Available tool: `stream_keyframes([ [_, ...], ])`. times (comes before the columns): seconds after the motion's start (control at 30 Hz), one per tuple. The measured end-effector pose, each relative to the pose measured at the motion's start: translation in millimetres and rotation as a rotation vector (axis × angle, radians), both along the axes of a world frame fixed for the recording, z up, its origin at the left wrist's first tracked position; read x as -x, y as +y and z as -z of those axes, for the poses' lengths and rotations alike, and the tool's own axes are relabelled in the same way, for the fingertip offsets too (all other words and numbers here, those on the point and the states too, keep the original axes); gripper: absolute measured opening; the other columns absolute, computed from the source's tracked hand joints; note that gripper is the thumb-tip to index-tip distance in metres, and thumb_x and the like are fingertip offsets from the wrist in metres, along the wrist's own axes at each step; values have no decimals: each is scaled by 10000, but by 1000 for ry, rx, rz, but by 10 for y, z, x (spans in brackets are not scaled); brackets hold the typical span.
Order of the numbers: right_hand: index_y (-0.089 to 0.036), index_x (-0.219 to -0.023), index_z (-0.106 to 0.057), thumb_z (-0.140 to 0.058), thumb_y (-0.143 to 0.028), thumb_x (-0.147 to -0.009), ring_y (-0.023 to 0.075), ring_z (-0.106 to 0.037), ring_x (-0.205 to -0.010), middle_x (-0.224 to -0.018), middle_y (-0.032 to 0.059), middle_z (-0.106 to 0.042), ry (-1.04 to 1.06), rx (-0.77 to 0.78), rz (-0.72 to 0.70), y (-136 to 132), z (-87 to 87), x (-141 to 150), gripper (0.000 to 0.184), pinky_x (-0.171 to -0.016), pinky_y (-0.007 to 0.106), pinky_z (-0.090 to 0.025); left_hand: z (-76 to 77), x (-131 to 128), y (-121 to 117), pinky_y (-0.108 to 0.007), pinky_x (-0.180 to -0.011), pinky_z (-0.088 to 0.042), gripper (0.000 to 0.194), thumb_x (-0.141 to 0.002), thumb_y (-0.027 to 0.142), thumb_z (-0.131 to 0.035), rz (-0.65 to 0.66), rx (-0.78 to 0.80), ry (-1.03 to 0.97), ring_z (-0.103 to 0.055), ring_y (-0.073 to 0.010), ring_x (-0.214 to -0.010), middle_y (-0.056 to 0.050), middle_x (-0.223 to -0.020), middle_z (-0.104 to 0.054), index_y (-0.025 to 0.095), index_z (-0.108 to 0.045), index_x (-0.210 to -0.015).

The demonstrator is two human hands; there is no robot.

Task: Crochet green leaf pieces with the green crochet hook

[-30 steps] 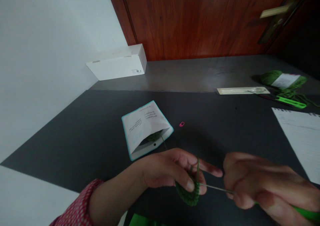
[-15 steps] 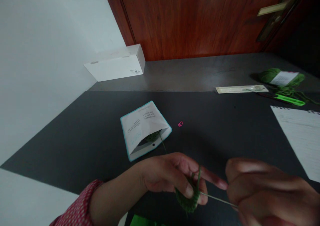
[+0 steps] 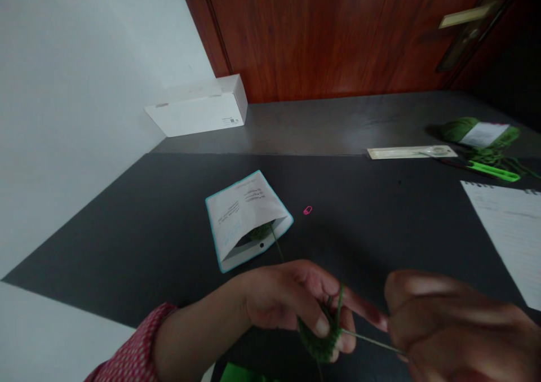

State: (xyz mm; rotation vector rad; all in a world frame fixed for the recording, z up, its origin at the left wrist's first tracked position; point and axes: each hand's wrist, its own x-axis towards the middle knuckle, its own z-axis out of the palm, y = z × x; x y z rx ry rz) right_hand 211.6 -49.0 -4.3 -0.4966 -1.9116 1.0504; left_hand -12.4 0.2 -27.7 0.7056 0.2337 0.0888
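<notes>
My left hand (image 3: 302,300) pinches a small piece of green crochet work (image 3: 320,342) between thumb and fingers. A strand of green yarn (image 3: 340,303) runs up from the piece over my outstretched index finger. At the right, my right hand (image 3: 456,325) is closed around a thin metal crochet hook (image 3: 372,340); its tip meets the edge of the crochet work. The hook's handle is hidden in my fist. From an open white pouch (image 3: 249,201) with a blue border, yarn leads toward my left hand. More green yarn shows inside the pouch mouth.
A pink stitch marker (image 3: 307,210) lies right of the pouch. Farther right are a lined notebook (image 3: 507,230), a bright green-handled tool (image 3: 494,171), a long pale packet (image 3: 409,152) and a green yarn skein (image 3: 482,133). A white box (image 3: 203,111) stands by the wall.
Both hands have sunk slightly toward the bottom of the view. My right fist has turned, so the hook's green handle no longer shows. The hook slants down more steeply toward my right hand.
</notes>
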Motion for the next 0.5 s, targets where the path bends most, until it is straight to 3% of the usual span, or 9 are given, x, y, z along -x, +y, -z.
stream_keyframes([
  [0.17, -214, -822, -595, -410, -399, -1002, 144, -535, -582, -638, 12, -582, -48, -86, -55, 15, -14, 16, 318, -539, 296, -422, 18, -4, 26, -264, -624, -459, 585, -597, 229, -761, 11, 40, -10, -573, -114, -626, 0, -765, -635, 79, -662, -1154],
  [0.5, -212, -730, -619, -404, -456, -993, 137, -587, -602, -601, 1, -596, 114, 207, 11, 61, -79, 92, 419, -591, 288, -460, -26, 7, -48, -271, -595, -431, 633, -648, 255, -745, -5, 11, -5, -533, -105, -602, -1, -746, -596, 44, -617, -1231],
])
